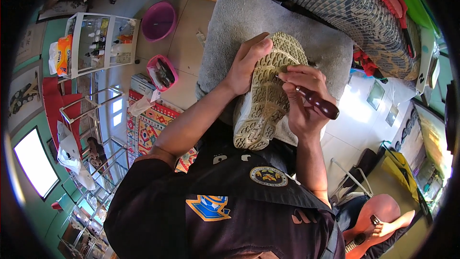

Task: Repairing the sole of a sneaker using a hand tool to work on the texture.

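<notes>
Tooling the sole (273, 84) appears under way: left hand (247, 62) clasps shoe (243, 108), right hand (303, 112) curls round tool (323, 105); next move likely needs steady bracing.

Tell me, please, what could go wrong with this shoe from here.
A slip of the dark-handled tool in the right grip might jab the left grip, which holds the same shoe. With the tool's tip hard to make out here, a misplaced poke could also mark the sole.
</notes>
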Tool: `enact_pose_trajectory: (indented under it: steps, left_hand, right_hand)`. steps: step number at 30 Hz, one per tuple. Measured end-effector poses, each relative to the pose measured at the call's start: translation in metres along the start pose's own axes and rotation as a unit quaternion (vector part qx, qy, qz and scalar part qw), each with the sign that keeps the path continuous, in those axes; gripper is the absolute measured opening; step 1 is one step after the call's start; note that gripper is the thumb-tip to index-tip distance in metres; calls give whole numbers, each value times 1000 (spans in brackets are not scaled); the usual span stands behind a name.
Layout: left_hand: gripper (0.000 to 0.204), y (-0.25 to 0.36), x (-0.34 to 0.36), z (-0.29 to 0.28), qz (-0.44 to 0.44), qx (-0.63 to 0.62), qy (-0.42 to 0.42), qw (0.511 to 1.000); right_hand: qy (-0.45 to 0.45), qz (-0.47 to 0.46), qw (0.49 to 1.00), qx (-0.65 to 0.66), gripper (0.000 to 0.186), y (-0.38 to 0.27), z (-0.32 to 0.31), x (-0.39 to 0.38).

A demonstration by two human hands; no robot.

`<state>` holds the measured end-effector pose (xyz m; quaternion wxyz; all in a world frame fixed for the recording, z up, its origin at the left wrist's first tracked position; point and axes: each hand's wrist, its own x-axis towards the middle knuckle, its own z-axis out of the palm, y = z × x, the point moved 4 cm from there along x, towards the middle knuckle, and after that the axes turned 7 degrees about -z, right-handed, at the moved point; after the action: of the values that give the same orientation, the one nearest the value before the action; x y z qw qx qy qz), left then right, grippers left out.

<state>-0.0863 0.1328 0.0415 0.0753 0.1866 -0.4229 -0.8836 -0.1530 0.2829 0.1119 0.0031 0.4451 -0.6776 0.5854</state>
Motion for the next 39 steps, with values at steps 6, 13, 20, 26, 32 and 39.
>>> enact_pose_trajectory:
  steps: [6, 13, 20, 26, 32, 39]
  left_hand:
    - [35, -1, 1, -1, -1, 3, 3, 1000]
    - [35, -2, 3, -1, -8, -29, 3, 1000]
    - [36, 0, 2, 1, 2, -22, -6, 1000]
    - [37, 1, 2, 0, -2, -24, -9, 1000]
    - [37, -1, 1, 1, -19, -62, 12, 998]
    - [36, -2, 1, -2, -8, -19, 12, 1000]
  right_hand:
    - [15, 17, 1000, 20, 17, 5, 2, -3]
    - [5, -1, 1000, 15, 15, 5, 1, -6]
    - [4, -8, 1000, 28, 16, 5, 3, -4]
    - [4, -23, 999, 35, 17, 5, 2, -4]
    - [-7, -33, 999, 17, 15, 4, 4, -4]
    - [36, 40, 996, 69, 12, 8, 4, -5]
